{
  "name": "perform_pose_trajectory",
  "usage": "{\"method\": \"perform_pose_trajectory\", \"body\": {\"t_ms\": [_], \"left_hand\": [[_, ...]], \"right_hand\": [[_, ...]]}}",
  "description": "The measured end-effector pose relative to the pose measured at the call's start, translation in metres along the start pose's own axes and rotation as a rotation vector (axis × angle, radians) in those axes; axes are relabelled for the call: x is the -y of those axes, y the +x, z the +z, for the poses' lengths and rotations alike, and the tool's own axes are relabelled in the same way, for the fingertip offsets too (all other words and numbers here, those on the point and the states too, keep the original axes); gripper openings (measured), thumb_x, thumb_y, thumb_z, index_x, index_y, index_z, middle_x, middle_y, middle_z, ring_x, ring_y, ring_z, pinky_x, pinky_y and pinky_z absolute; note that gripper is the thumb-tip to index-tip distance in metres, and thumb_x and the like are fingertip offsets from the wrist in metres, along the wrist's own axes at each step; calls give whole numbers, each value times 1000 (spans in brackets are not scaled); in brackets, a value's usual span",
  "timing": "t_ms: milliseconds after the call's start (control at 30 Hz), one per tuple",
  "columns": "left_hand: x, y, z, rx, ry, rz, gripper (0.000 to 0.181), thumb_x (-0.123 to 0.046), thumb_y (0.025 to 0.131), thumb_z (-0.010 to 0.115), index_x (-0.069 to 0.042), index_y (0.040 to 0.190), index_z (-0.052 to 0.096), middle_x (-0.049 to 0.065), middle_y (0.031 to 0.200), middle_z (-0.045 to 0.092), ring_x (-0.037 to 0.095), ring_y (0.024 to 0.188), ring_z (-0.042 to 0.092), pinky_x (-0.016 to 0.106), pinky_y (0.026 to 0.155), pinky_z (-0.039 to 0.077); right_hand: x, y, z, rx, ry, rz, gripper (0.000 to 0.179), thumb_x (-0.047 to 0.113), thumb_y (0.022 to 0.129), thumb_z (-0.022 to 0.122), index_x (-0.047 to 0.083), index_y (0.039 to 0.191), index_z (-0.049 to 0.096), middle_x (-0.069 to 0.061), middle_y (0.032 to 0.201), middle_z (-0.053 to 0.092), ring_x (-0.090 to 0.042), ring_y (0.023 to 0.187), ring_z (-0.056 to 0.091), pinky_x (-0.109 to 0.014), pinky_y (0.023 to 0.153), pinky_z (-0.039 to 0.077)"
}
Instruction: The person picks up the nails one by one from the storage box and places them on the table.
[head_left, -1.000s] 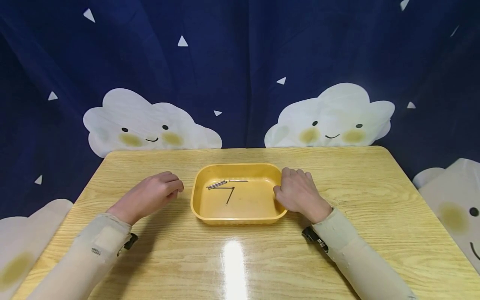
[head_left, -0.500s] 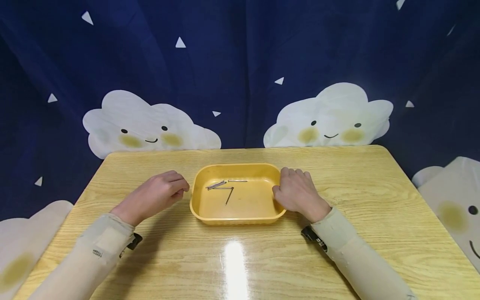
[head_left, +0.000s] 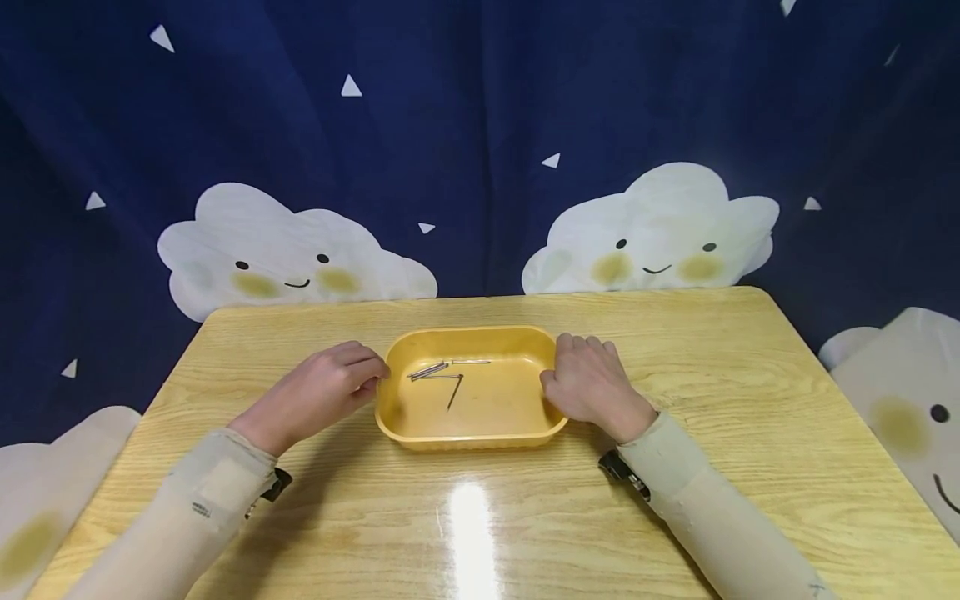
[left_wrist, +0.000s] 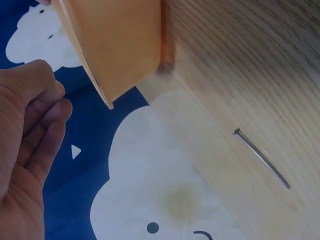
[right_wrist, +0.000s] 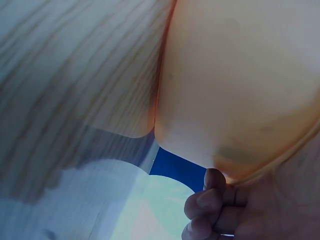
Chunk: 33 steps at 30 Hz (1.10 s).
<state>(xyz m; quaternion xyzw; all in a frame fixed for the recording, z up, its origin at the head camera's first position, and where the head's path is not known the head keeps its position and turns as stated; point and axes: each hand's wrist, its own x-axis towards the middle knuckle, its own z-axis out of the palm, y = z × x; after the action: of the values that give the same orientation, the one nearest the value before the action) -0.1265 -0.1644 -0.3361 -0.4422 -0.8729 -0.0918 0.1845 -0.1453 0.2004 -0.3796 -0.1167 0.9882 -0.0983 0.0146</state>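
The curtain [head_left: 495,125] hangs behind the table [head_left: 570,525]. On the table, the tray [head_left: 510,400] sits between your hands. Your right hand [head_left: 596,385] grips its right wall; your left hand [head_left: 322,392], fingers loosely curled, is at the left rim, contact unclear. Nails [head_left: 429,372] lie inside; a single nail [left_wrist: 262,159] lies outside.

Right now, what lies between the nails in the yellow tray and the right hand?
Only bare floor of the yellow tray; the head view shows no object between the nails and the right hand.
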Motion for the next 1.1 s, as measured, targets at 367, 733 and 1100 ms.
{"method": "perform_pose_trajectory", "body": {"t_ms": [367, 733, 1100], "left_hand": [[-6, 11, 8, 6, -33, 4, 20, 2, 80, 80, -6, 98, 76, 3, 95, 75, 15, 87, 69, 28, 77, 61], [-14, 23, 18, 56, -91, 4, 18, -3, 82, 82, -7, 100, 78, 1, 97, 77, 14, 90, 72, 28, 82, 62], [-22, 35, 34, 103, -119, 19, 11, -4, 85, 77, -8, 96, 77, 0, 93, 76, 12, 85, 70, 24, 76, 61]], "right_hand": [[0, 1, 0, -5, -5, -1, 24, 27, 94, 49, 6, 85, 46, -9, 75, 48, -28, 69, 44, -35, 66, 30], [2, 2, -2, -26, -15, -13, 23, 27, 93, 49, 6, 84, 46, -9, 74, 48, -28, 68, 45, -35, 65, 30], [1, 2, 0, -29, -9, -3, 22, 26, 93, 50, 6, 84, 48, -9, 75, 49, -28, 68, 45, -36, 65, 31]]}}
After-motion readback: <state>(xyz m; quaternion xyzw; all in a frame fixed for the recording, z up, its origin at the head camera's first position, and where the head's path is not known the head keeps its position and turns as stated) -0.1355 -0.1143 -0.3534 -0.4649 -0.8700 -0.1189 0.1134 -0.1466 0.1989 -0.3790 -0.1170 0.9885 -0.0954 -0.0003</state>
